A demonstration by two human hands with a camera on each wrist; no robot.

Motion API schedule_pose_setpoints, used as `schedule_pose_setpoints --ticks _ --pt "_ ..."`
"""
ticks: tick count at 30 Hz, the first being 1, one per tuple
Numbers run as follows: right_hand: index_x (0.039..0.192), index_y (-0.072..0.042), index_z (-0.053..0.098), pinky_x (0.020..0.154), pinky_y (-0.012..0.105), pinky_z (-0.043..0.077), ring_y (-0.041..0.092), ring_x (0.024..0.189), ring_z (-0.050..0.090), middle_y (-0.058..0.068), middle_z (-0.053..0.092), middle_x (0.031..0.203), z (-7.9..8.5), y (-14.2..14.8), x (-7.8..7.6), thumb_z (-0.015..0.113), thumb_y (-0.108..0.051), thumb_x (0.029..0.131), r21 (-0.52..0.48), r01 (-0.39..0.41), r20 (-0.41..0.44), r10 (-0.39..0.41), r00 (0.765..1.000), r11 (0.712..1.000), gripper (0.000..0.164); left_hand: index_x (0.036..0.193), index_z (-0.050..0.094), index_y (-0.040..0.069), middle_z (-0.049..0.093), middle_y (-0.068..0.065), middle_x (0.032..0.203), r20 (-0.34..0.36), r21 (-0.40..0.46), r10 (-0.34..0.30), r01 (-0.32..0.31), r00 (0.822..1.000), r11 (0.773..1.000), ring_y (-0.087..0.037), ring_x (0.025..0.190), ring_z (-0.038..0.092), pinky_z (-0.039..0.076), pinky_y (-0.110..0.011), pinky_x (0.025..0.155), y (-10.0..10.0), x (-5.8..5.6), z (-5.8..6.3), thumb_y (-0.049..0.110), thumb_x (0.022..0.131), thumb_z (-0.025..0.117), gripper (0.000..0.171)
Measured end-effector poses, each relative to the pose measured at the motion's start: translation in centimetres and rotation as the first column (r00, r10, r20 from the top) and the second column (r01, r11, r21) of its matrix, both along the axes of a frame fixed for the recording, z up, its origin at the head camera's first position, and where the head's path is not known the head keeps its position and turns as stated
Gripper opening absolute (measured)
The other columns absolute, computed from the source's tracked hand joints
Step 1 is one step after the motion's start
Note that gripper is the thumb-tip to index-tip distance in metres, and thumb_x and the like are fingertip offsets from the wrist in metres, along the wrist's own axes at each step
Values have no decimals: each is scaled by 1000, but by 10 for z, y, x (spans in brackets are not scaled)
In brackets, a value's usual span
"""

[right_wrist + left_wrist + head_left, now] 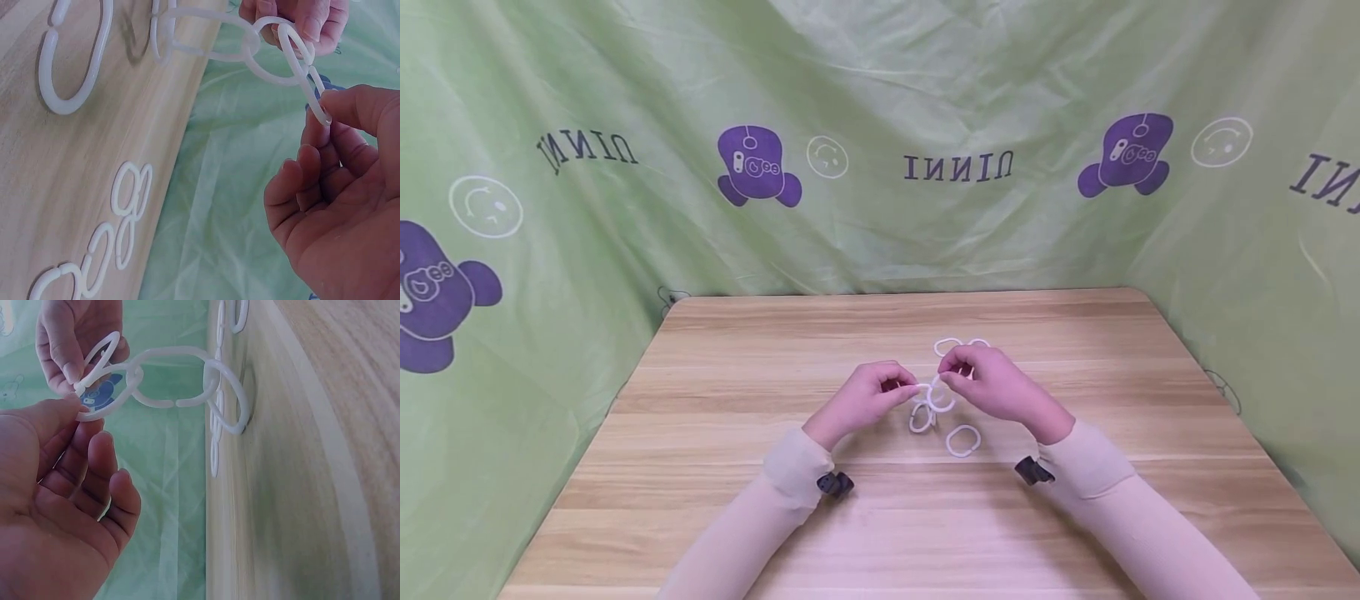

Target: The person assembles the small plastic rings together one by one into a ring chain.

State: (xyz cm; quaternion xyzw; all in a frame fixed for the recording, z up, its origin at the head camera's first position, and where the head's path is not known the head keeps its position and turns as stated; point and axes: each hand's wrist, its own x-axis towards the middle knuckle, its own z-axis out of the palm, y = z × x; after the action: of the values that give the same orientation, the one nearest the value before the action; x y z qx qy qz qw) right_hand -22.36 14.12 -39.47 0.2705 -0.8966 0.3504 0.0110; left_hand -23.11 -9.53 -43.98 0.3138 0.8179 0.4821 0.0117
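Note:
My left hand pinches a white plastic chain link between thumb and fingertip. Another white link is pinched by my right hand, and the two links meet and cross between the hands. From the left hand's link runs a joined link with a small gap in its side. Beyond it a further link reaches down to the tabletop. Whether the two held links are fully hooked together cannot be told.
A single loose link lies on the wooden table nearer to me. Several more white links lie on the table beyond my right hand, partly hidden in the head view. A green printed curtain surrounds the table.

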Motion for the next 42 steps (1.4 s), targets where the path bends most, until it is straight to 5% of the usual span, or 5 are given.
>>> schedule_pose_setpoints --ticks 22,30,38,42 --pt "90 -10 67 77 35 46 18 86 53 -8 62 84 -8 -4 1 64 -9 92 33 -20 -83 22 996 999 4 95 73 11 63 5 82 44 -9 -38 38 998 999 -13 75 56 48 -26 66 0 1 1 15 93 69 6" --pt "93 -9 67 76 35 48 17 87 54 -6 63 86 -9 -5 2 64 -10 92 8 4 -73 -4 997 1000 3 97 73 10 64 4 83 73 -37 -87 90 994 995 -25 75 58 50 -35 67 1 2 2 16 92 70 9" --pt "95 -12 67 72 34 45 16 83 53 -6 61 83 -6 -7 3 66 -11 92 -54 57 -15 -58 998 997 3 92 70 14 64 7 81 107 -47 25 -20 994 999 -13 76 57 47 -27 70 1 1 0 25 93 70 11" --pt "96 -13 66 65 34 47 17 76 54 -4 60 82 -4 -10 6 66 -14 94 -106 72 22 -70 997 992 3 96 71 12 65 6 85 91 -21 17 -15 996 1000 -11 78 57 48 -27 71 2 1 0 21 93 70 10"
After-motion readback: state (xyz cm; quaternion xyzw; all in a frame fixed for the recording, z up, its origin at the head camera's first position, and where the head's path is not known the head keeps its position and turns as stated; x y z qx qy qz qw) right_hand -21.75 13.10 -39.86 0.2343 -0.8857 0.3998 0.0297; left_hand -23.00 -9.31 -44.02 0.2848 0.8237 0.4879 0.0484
